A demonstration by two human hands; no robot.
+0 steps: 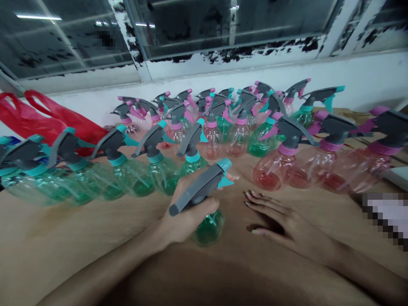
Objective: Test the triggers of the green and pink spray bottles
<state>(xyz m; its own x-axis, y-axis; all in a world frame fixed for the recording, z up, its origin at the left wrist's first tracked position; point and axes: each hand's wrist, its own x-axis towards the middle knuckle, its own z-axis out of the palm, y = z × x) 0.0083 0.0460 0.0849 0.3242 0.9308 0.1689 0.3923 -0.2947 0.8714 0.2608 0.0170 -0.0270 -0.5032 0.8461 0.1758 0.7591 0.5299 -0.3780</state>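
My left hand (185, 219) is wrapped round the neck of a green spray bottle (208, 231) with a grey and teal trigger head. The bottle stands close in front of me, its nozzle pointing up and to the right. Flat on the table with fingers spread lies my right hand (287, 221), just right of that bottle and holding nothing. Beyond my left hand runs a row of green spray bottles (134, 180) with teal collars. Past my right hand stand several pink spray bottles (274, 170) with pink collars.
More pink and green bottles (212, 142) crowd the back of the wooden table (79, 242). A red plastic bag (54, 121) sits at the far left. Behind are a white wall (360, 72) and windows (223, 25). A blurred pale object (387, 214) is at the right edge.
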